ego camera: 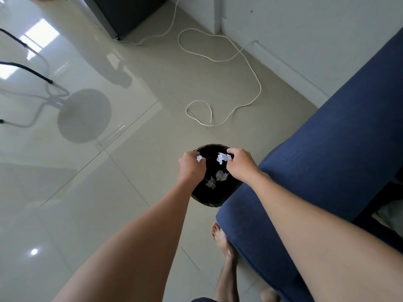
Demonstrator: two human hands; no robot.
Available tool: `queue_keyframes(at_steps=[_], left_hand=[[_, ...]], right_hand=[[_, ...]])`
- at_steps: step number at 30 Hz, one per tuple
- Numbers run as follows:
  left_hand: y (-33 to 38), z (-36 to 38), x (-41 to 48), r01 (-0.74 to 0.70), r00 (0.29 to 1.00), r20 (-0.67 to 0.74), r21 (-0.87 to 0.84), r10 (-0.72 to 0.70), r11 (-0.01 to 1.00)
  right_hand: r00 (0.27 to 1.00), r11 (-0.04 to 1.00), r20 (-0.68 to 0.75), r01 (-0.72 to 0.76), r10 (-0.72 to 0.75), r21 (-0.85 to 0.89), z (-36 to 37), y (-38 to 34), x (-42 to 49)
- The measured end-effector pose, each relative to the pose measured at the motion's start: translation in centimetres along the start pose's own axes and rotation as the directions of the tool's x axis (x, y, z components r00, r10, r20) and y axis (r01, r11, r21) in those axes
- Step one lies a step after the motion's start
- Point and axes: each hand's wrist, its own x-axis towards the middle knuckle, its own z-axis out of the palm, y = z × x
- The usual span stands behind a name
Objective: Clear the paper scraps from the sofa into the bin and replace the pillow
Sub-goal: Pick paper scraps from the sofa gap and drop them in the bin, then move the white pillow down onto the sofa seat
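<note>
A round dark bin (210,201) stands on the floor beside the arm of a blue sofa (327,149). Both my hands hang over its mouth. My left hand (191,167) is closed around a small white paper scrap (199,158) that pokes out at the fingertips. My right hand (241,165) pinches a larger crumpled white scrap (223,158). Two crumpled scraps, one (221,175) and another (211,183), lie inside the bin. A pale cushion edge (390,214) shows at the far right, mostly hidden.
A white cable (250,68) loops over the tiled floor beyond the bin. A fan's round base (85,115) stands at the left, a dark cabinet (128,14) at the back. My bare foot (222,240) is next to the sofa's corner.
</note>
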Motion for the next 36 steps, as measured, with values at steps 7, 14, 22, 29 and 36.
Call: queue_keyframes(at_steps=[7,14,22,29,36], left_hand=[[5.3,-0.1,-3.6,-0.171,0.984,-0.018,0.218,0.179,0.961],[15.8,4.4,-9.7,-0.517,0.85,0.184,0.475,0.494,0.712],[24.8,14.9,-18.9,-0.739,0.645,0.383,0.531,0.661,0.414],[27.8,27.0,-28.7,-0.857,0.488,0.549,0.451,0.679,0.251],[30.4,34.8,-33.7,-0.879,0.4,0.536,0.453,0.743,0.147]], right_hand=[[0.988,0.996,-0.136,0.075,-0.068,0.05,-4.1,0.7,-2.4],[0.94,0.995,-0.34,0.048,-0.016,0.086,-13.2,5.8,-7.0],[0.815,0.979,-0.563,-0.029,0.14,0.201,-22.6,18.1,-14.3],[0.689,0.953,-0.668,-0.121,0.283,0.279,-27.0,30.6,-21.8],[0.569,0.952,-0.766,-0.128,0.299,0.277,-29.9,39.7,-26.5]])
